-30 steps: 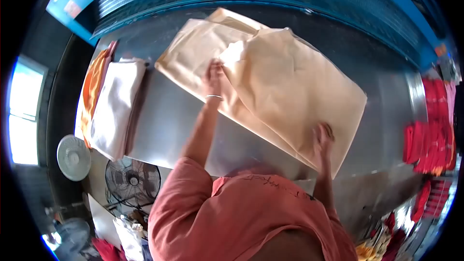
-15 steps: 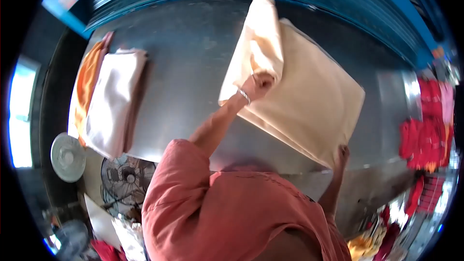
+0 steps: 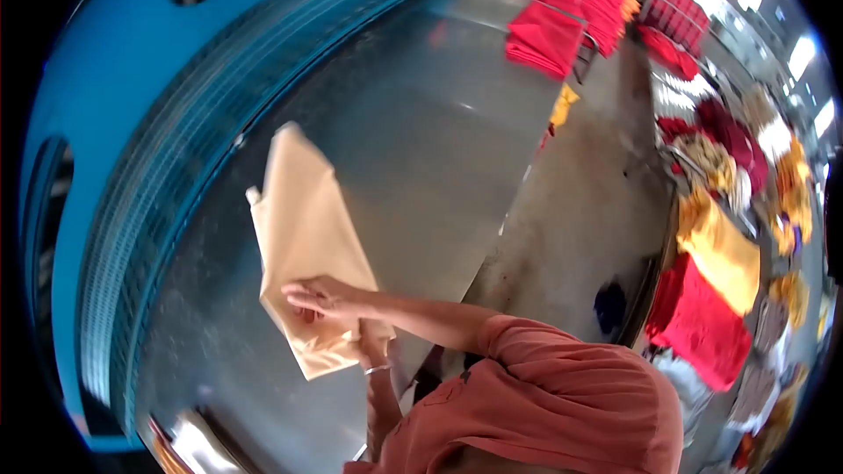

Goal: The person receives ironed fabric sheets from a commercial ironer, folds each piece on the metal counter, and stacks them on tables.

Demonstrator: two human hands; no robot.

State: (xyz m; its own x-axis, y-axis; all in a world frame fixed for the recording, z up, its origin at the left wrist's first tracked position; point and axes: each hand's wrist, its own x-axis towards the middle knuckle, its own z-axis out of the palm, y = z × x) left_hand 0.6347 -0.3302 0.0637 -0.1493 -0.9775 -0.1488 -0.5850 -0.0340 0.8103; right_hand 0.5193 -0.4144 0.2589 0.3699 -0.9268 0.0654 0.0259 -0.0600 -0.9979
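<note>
A cream cloth (image 3: pixel 312 224), folded into a narrow shape, lies on the metal table left of centre, its far end pointed and its near end creased. My right hand (image 3: pixel 323 297) reaches across its near part, fingers stretched and slightly bent over the fabric. Close to it, my left hand (image 3: pixel 373 347), with a bracelet at the wrist, grips the cloth's near right edge; folds hide part of its fingers.
The metal table (image 3: pixel 421 149) borders a blue machine (image 3: pixel 114 123) with a ribbed bed. Red folded cloths (image 3: pixel 544 39) sit at the table's far end. Other folded cloths (image 3: pixel 198 443) lie at the near left. Red and yellow fabric piles (image 3: pixel 702 316) stand right, across the floor (image 3: pixel 562 237).
The wide cream cloth is now folded much narrower. My right hand has come from its corner onto its middle, and both hands are close together. The view has swung right.
</note>
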